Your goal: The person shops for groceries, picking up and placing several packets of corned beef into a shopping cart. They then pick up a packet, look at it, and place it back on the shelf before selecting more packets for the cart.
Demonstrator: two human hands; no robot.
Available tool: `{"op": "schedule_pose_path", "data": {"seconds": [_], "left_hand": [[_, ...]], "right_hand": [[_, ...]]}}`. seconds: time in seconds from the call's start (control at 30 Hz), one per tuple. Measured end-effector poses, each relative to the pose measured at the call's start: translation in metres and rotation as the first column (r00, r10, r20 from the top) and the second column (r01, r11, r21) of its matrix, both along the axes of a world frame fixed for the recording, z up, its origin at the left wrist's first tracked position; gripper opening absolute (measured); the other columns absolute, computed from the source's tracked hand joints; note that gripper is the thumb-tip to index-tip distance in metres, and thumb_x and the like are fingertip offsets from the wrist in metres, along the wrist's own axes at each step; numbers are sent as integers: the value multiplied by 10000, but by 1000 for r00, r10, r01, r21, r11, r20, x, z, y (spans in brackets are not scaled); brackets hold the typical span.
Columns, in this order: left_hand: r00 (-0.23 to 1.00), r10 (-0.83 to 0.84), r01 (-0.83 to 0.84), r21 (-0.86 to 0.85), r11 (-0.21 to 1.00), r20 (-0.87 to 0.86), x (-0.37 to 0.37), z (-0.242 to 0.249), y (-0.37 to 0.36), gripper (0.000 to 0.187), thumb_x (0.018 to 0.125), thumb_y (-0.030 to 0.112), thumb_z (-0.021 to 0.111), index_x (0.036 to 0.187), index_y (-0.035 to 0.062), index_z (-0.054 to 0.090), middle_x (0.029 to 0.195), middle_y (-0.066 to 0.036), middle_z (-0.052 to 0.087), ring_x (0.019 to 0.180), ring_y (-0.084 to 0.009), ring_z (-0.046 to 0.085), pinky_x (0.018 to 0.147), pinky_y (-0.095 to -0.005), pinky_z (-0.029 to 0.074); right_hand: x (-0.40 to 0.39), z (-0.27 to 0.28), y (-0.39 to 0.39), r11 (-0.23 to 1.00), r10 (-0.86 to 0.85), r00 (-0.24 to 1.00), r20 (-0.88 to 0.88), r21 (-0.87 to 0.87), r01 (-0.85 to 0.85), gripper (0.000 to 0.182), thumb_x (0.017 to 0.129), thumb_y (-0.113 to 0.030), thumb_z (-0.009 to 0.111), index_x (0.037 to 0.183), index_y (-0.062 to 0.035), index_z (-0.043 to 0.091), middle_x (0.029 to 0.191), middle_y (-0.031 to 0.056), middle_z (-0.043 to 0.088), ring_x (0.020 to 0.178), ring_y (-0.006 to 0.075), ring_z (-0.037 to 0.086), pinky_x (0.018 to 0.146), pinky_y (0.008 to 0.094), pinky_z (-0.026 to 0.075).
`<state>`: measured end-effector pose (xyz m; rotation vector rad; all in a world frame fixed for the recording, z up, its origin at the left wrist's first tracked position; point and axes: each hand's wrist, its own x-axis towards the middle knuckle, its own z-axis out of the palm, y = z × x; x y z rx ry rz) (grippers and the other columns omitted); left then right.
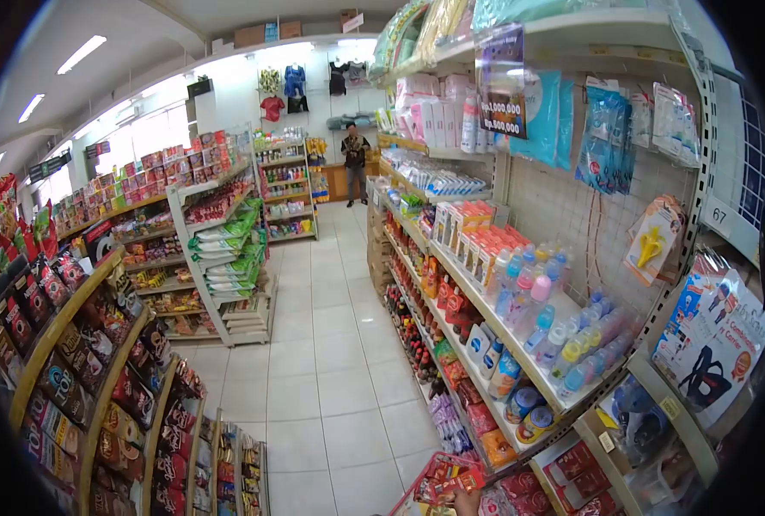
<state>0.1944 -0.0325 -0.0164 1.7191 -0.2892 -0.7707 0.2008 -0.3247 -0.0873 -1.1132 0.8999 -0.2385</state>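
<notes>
At the bottom edge, slightly right of centre, part of my right hand [466, 502] shows, its fingers closed on a small red packet [458, 483]. The packet is over a pink-red shopping basket [414, 487], with more red packets inside. The basket is beside the lower shelves on the right, and its lower part is cut off by the frame. Print on the packet is too small to read. My left hand is out of view.
A tiled aisle [314, 378] runs ahead. Baby bottles [546, 322] line the right shelf; coffee packs [64, 387] fill the left racks. Green-white bags [232, 249] are stacked on an end shelf. A person [354, 163] stands at the far end.
</notes>
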Motion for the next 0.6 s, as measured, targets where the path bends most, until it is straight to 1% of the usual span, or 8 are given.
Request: {"op": "schedule_pose_path", "data": {"seconds": [0.1, 0.17, 0.2, 0.27, 0.37, 0.43, 0.5, 0.6], "left_hand": [[965, 225, -252, -234, 939, -135, -18, 6, 0, 350, 949, 202, 695, 1218, -14, 639, 899, -142, 741, 626, -143, 662, 537, -274, 520], [952, 291, -296, -49, 954, -92, -24, -1, -1, 336, 945, 221, 702, 1173, -23, 660, 908, -147, 743, 633, -145, 663, 549, -283, 528], [948, 298, -303, -27, 953, -109, -28, 3, -9, 336, 945, 221, 702, 1173, -23, 660, 908, -147, 743, 633, -145, 663, 549, -283, 528], [914, 136, -197, 124, 973, 381, -29, 17, -18, 311, 944, 226, 706, 1120, -29, 677, 851, -147, 731, 631, -140, 654, 555, -294, 532], [996, 20, -65, 526, 848, 92, -21, 19, -26, 539, 834, 451, 783, 1128, 6, 704, 847, -123, 761, 786, -180, 748, 759, -318, 577], [991, 84, -23, 494, 869, -102, -24, 7, -26, 495, 855, 411, 783, 1133, 9, 700, 862, -128, 768, 771, -176, 752, 726, -309, 579], [924, 240, -96, 426, 900, -298, -28, 8, -32, 402, 910, 243, 756, 1160, -53, 650, 839, -156, 761, 741, -179, 739, 695, -299, 578], [889, 324, -181, 403, 897, -324, -34, 12, -33, 394, 924, 255, 746, 1163, -44, 652, 845, -151, 759, 736, -174, 739, 612, -277, 572]], "right_hand": [[-37, -23, -10, 991, -127, 991, -48, 32, 128, 450, 916, -19, 602, 1328, 5, 424, 1028, 163, 702, 819, 287, 730, 620, 437, 623], [-33, -38, -3, 931, -235, 942, -239, 224, 289, 475, 900, 4, 536, 1338, -51, 358, 964, 179, 680, 698, 324, 715, 571, 486, 609], [-35, -59, -6, 896, -148, 954, -262, 373, 242, 295, 945, -85, 535, 1229, -70, 457, 911, 155, 660, 576, 300, 662, 549, 462, 598], [-35, -118, -14, 826, -73, 978, -196, 538, 170, 225, 967, -135, 521, 1180, -70, 492, 852, 143, 653, 557, 282, 641, 550, 443, 594], [-48, -140, 6, 715, -148, 963, -224, 648, 260, 233, 1013, -279, 480, 1031, -60, 558, 677, 120, 630, 486, 246, 575, 537, 388, 574], [-37, -148, 17, 742, -232, 834, -500, 463, 484, 246, 1005, -298, 491, 1045, -63, 551, 616, 119, 600, 475, 252, 572, 520, 384, 561], [-33, -181, 26, 751, -282, 769, -574, 367, 549, 210, 987, -241, 496, 1075, -57, 547, 717, 138, 626, 519, 267, 595, 513, 393, 561], [-32, -203, 30, 675, -275, 759, -591, 444, 590, 181, 961, -168, 500, 1094, -50, 534, 868, 152, 628, 645, 265, 627, 588, 418, 593]]}}
